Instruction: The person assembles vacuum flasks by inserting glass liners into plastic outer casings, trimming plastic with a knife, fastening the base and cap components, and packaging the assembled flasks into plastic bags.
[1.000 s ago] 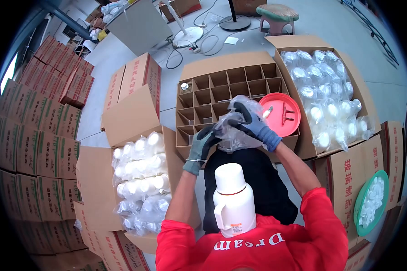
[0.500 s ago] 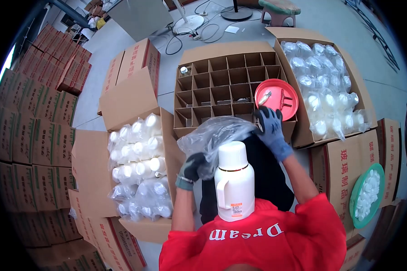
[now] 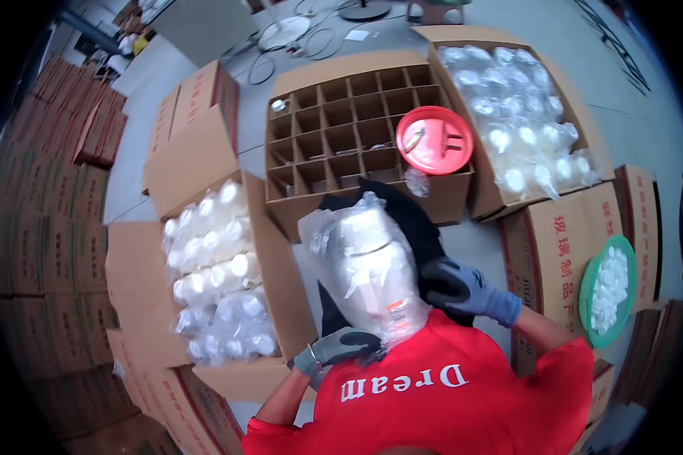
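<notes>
On my lap lies a white thermos [image 3: 376, 277] with an orange label, inside a clear plastic bag [image 3: 322, 243]. The bag covers it from its cap down to its base by my red shirt. My left hand [image 3: 340, 349], in a grey glove, is closed at the bag's lower edge near the thermos base. To the right of the bag is my right hand [image 3: 467, 290] in a blue-grey glove. Its dark fingertips blend into the black cloth on my lap, so their grip is unclear.
Ahead stands a divided carton [image 3: 368, 189] with a red lid [image 3: 440, 159] on its right corner. Cartons of bagged white items stand at left [image 3: 262, 250] and right [image 3: 493, 201]. A green basket [image 3: 587, 292] of white pieces sits at right. Stacked cartons [image 3: 53, 258] line the left.
The plastic bag, held above the thermos before, is now over it. Both hands have moved down toward my body, and the thermos leans away from me. The view has shifted slightly.
</notes>
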Action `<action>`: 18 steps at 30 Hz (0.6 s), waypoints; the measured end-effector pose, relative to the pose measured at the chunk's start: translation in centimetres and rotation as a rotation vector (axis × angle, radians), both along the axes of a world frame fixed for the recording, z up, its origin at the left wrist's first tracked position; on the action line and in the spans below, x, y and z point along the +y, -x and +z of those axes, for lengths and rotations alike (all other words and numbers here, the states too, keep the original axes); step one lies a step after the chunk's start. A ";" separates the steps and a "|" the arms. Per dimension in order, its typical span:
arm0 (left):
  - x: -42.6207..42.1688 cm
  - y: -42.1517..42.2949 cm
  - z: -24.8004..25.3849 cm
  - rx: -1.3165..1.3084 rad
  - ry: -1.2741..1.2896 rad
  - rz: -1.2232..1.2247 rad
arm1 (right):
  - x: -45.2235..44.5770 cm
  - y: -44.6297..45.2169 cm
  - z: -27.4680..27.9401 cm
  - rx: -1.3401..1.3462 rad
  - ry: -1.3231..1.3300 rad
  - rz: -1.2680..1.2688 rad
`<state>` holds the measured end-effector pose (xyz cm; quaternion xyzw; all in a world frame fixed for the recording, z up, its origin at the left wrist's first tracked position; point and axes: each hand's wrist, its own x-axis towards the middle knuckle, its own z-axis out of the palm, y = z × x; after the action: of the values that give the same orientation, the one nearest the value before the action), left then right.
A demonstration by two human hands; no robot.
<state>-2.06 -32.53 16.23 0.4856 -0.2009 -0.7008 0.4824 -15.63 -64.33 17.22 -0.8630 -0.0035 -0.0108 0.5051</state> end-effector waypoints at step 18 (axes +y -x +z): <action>-14.2 -10.0 1.5 -0.598 -0.656 -0.235 | 3.8 -2.5 -5.7 -0.277 0.068 0.312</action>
<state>7.95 -46.69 17.71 0.7675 -0.1528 -0.6064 0.1412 -13.13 -60.53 11.56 -0.8588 -0.2067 -0.0511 0.4660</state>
